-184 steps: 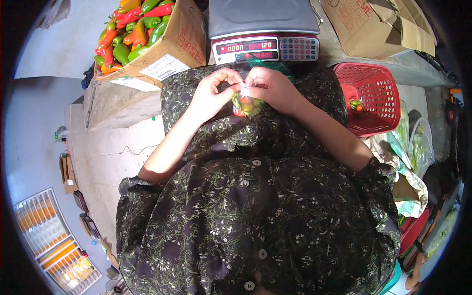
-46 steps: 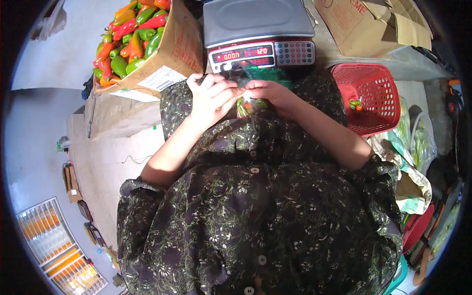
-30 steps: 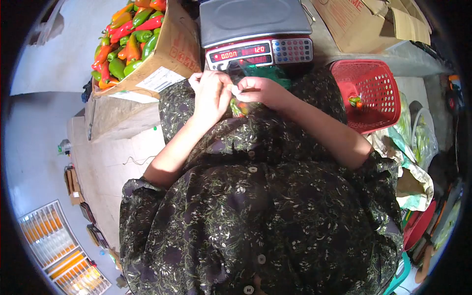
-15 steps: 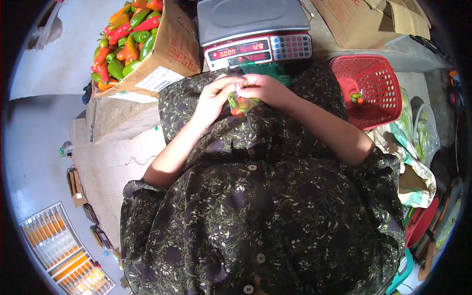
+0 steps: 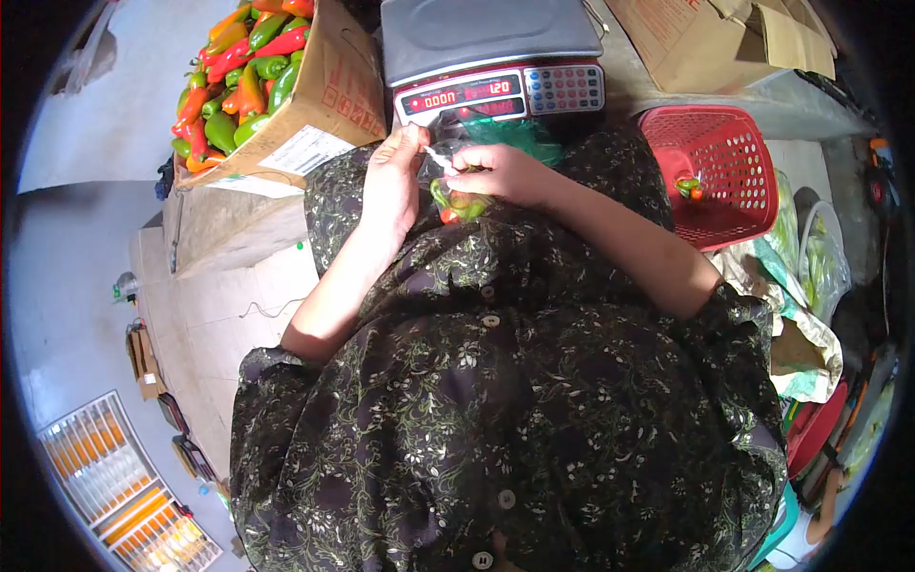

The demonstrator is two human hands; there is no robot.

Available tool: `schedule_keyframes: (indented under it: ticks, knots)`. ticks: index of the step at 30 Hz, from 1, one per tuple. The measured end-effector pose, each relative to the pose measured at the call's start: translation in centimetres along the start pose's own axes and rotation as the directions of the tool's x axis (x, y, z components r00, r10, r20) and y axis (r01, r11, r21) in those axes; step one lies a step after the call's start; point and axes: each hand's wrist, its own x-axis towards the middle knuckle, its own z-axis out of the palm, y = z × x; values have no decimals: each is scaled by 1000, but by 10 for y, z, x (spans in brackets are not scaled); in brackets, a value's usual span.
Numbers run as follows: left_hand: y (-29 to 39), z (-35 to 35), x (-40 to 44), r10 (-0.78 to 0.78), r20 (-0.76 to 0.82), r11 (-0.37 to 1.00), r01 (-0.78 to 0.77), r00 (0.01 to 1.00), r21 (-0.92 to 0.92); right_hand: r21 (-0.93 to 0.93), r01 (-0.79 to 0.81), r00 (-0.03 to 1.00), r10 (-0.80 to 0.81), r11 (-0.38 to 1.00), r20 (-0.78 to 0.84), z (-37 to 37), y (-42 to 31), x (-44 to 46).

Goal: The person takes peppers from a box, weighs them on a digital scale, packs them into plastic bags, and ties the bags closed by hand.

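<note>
A small clear plastic bag of peppers (image 5: pixel 464 207), green and orange-red, hangs above my lap in front of the scale. My left hand (image 5: pixel 393 176) pinches the twisted whitish end of this bag and draws it up to the left. Closed around the bag's neck, just above the peppers, is my right hand (image 5: pixel 505 174). Green thin plastic (image 5: pixel 519 138) lies behind my right hand, against the front of the digital scale (image 5: pixel 496 43). The scale's display is lit in red.
A cardboard box (image 5: pixel 338 86) full of red, green and orange peppers stands at the upper left. On the right, a red plastic basket (image 5: pixel 658 124) holds one small bag of peppers (image 5: pixel 688 187). Another cardboard box (image 5: pixel 677 48) sits at the upper right, with sacks (image 5: pixel 805 357) below.
My hands, close together before, have moved apart. The left went up and left, pulling out the bag's twisted end, while the right stayed at the neck. The bag shifted slightly left.
</note>
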Motion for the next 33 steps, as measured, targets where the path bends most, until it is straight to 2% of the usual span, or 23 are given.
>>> schedule_keyframes:
  ticks: [5, 8, 11, 15, 16, 17, 19, 20, 22, 23, 24, 25, 26, 27, 29, 32, 33]
  knots:
    - [6, -1, 2, -64, -57, 998, 63, 996, -22, -2, 7, 1000, -7, 1000, 28, 0, 1, -1]
    - [-2, -9, 6, -81, 47, 996, 82, 996, -20, -20, -8, 999, 8, 1000, 39, -2, 2, -2]
    - [-2, -1, 0, -193, 38, 976, 196, 980, -91, 44, -11, 1000, 12, 999, -19, -4, 13, -4]
    - [-10, -9, 2, -319, 225, 916, 360, 921, -175, 208, -56, 993, 76, 976, -91, -11, 4, -12]
    - [-14, -7, 0, -321, 331, 910, 386, 887, -150, 263, -50, 989, 84, 963, -118, -12, 2, -13]
    - [-18, -5, -5, -373, 324, 900, 424, 869, -101, 315, -56, 985, 103, 948, -137, -13, 2, -13]
    - [-20, 1, -8, -403, 437, 860, 496, 804, -120, 414, -57, 974, 141, 908, -175, -14, 3, -12]
    - [-21, -3, -6, -421, 499, 828, 546, 757, -130, 365, -41, 976, 116, 930, -186, -16, 3, -11]
    - [-20, -17, -4, -441, 373, 887, 461, 816, 40, 262, -13, 972, 74, 965, -222, -21, -2, -12]
    - [-21, -18, -3, -441, 323, 897, 422, 837, 131, 411, -17, 978, 101, 911, -183, -21, -7, -12]
    - [-23, -12, -6, -407, 189, 912, 407, 894, 37, 331, -27, 981, 88, 943, -171, -20, 4, -8]
    - [-19, -9, -6, -424, 140, 906, 420, 895, 55, 247, -40, 983, 82, 968, -163, -21, 16, -5]
    - [-21, -14, -3, -418, 142, 903, 392, 897, 177, 203, -92, 978, 126, 975, -164, -19, 10, -12]
    - [-19, -5, -5, -361, 188, 928, 330, 914, 174, 160, -146, 972, 172, 976, -161, -16, 4, -18]
    - [-17, -2, -8, -358, 192, 919, 308, 914, 246, 73, -111, 976, 123, 991, -180, -18, 14, -19]
    - [-10, 12, -10, -347, 201, 929, 308, 916, 205, 119, -102, 956, 130, 988, -262, -30, 9, -28]
    - [-16, 0, -4, -341, 236, 926, 282, 910, 252, 140, -91, 950, 128, 986, -285, -36, 6, -30]
